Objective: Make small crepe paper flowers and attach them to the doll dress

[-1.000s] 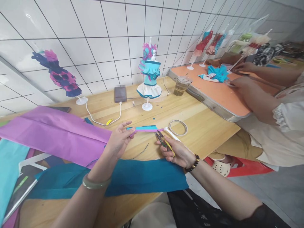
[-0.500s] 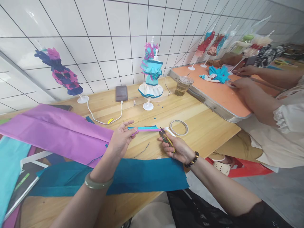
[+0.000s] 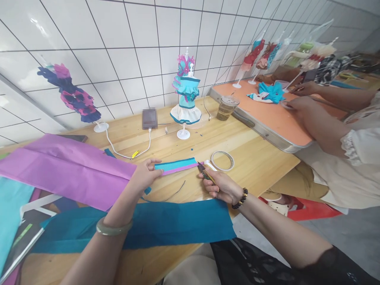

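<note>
My left hand [image 3: 144,174] pinches the left end of a narrow strip [image 3: 175,164], turquoise with a dark teal upper edge and a purple lower edge. The strip stretches rightward above the wooden table. In my right hand [image 3: 221,184] is a pair of thread snips [image 3: 205,172] with dark blades and a yellowish handle. Their tips meet the strip's right end, by its purple edge; whether they cut into it I cannot tell. Below both hands lies a long dark teal sheet [image 3: 178,223]. A large purple sheet [image 3: 74,166] spreads to the left, partly behind my left forearm.
A tape roll [image 3: 222,160] lies right of the snips. Farther back stand a miniature dress form [image 3: 184,109], a lidded cup [image 3: 227,108], a cabled device [image 3: 149,118] and another dress form [image 3: 78,95]. At right, another person's hands [image 3: 299,107] work over an orange tabletop [image 3: 267,118].
My left hand has moved left and slightly down, and the strip now shows more of its turquoise face. The snips' blades look closer together. The view has shifted slightly.
</note>
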`<state>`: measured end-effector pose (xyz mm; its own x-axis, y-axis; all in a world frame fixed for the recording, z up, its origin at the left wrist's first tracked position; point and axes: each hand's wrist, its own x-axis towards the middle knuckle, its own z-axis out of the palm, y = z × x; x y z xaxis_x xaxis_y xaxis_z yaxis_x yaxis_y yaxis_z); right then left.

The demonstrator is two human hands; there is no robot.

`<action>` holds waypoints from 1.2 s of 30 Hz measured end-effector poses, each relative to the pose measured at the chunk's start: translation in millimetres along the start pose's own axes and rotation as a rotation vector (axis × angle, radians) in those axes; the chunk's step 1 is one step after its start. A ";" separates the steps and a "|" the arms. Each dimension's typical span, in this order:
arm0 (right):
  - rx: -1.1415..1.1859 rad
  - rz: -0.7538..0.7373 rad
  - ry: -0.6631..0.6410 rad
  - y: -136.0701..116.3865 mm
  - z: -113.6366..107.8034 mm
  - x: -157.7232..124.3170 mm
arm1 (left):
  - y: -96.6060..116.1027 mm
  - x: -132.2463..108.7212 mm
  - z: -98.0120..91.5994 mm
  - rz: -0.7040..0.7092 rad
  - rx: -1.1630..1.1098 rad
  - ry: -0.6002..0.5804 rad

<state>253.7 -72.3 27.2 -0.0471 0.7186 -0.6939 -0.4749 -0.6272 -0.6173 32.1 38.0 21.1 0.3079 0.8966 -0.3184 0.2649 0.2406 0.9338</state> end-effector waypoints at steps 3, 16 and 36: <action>0.000 0.005 0.007 -0.4 0.4 0.4 | -2.2 1.1 -1.0 0.007 0.059 -0.031; -0.041 0.021 0.033 0.3 1.5 2.2 | -3.0 1.8 -2.2 -0.016 -0.008 -0.057; -0.041 0.026 -0.074 3.9 -0.8 -9.2 | -2.7 2.7 -10.1 0.035 -0.046 -0.067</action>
<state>253.0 -81.6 30.9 -0.1242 0.7210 -0.6817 -0.4360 -0.6568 -0.6153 22.9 43.6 19.4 0.3769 0.8781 -0.2947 0.2117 0.2281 0.9504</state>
